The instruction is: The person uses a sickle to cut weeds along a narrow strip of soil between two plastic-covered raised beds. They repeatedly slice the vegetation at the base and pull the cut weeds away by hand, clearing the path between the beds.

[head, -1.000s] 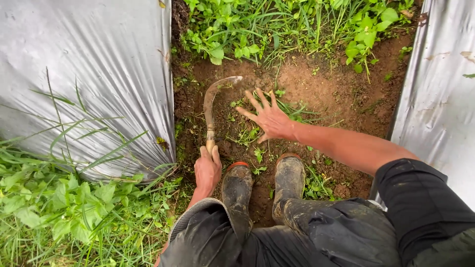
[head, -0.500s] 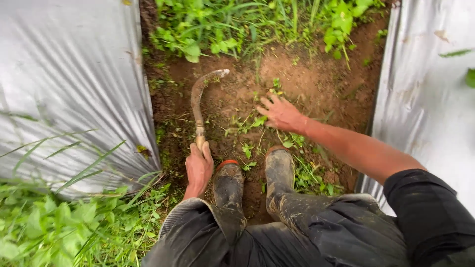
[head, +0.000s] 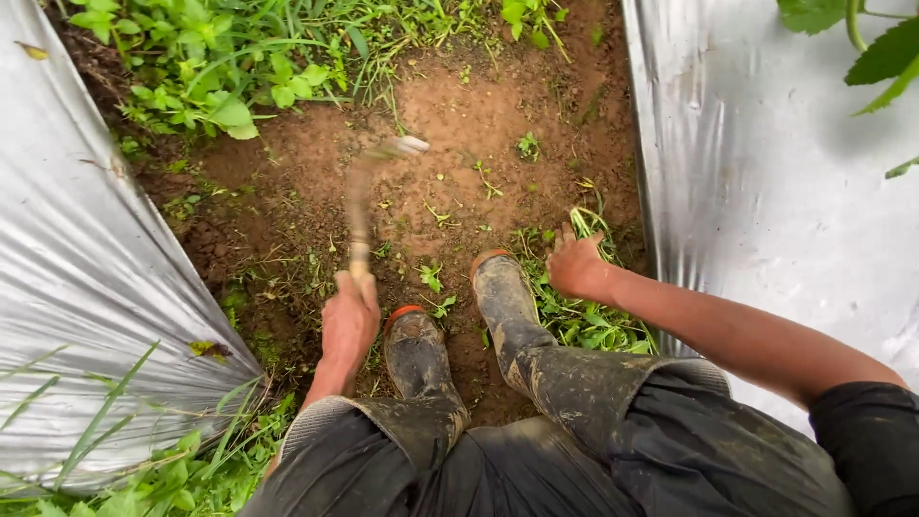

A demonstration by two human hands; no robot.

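Right hand (head: 577, 265) moved right, gripping weeds (head: 584, 321); left hand (head: 348, 321) fisted on sickle (head: 362, 206), blade pointing far.

The bare reddish-brown soil (head: 479, 124) is flecked with small green weeds (head: 230, 86), bright and leafy along its far edge, while the crinkled plastic mulch sheets (head: 86, 287) on both sides are a shiny silver-grey. The mud-smeared rubber boots (head: 421, 354) are dark grey-brown with orange-red toe rims, and the dirt-streaked trousers (head: 593, 450) are charcoal black. The curved-bladed sickle (head: 362, 206) shows as a blurred tan and pale-grey streak with a light wooden handle
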